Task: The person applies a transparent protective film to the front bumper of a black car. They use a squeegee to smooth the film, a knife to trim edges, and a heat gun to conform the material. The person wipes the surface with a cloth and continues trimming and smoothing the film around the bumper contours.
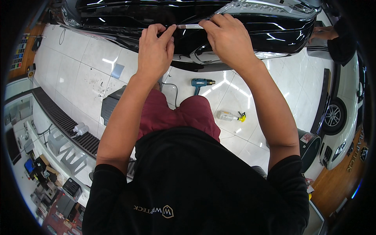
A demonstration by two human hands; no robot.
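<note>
A glossy black car body (pixel 235 31) fills the top of the view. Both my hands are raised against it. My left hand (pixel 154 53) pinches one end of a thin pale strip (pixel 190 26) with thumb and forefinger. My right hand (pixel 229 39) grips the strip's other end, fingers curled over the panel edge. The strip is stretched flat along the black surface between the two hands. My knees in dark red shorts (pixel 176 113) are below, over the white tiled floor.
A teal heat gun (pixel 201 83) with a cord lies on the white tiles (pixel 78 74). A spray bottle with a yellow trigger (pixel 230 116) lies near it. Another person's hand (pixel 323 33) is at top right. A white car (pixel 340 113) stands right; a dark bin (pixel 311 147) beside it.
</note>
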